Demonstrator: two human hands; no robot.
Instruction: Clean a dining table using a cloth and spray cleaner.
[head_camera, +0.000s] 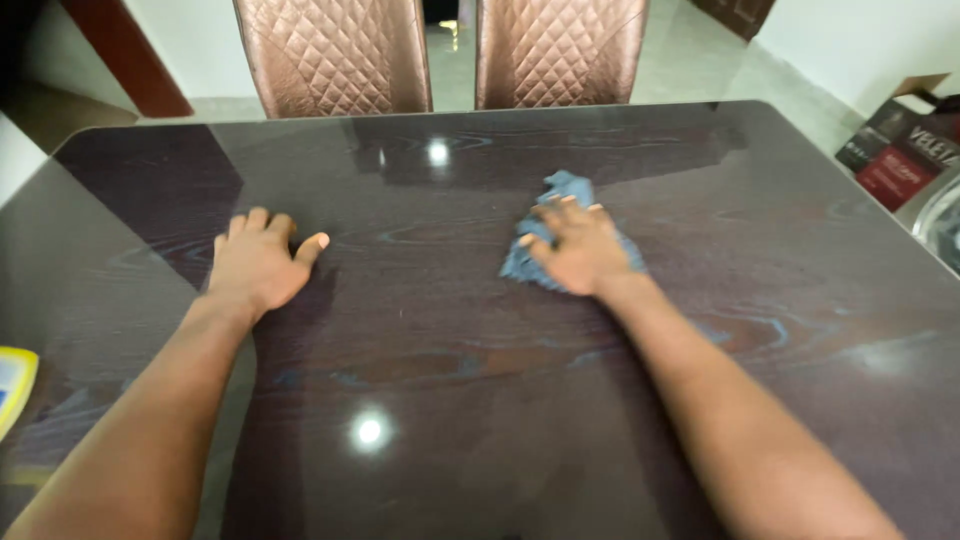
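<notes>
Right hand (580, 250) flat on blue cloth (560, 190), red-black box (900, 150) far right

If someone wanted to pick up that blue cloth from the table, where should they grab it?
Probably the bunched far end of the cloth, coming from above. The right hand lies flat over its middle, while that end sticks out beyond the fingertips in raised folds, easy to pinch. The rest lies flat against the table.

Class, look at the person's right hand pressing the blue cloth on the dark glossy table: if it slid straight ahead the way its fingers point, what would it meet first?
Probably nothing on the dark glossy wooden table. The right hand on the crumpled blue cloth points toward the far edge, where a quilted bronze chair back stands; depth there is unclear.
</notes>
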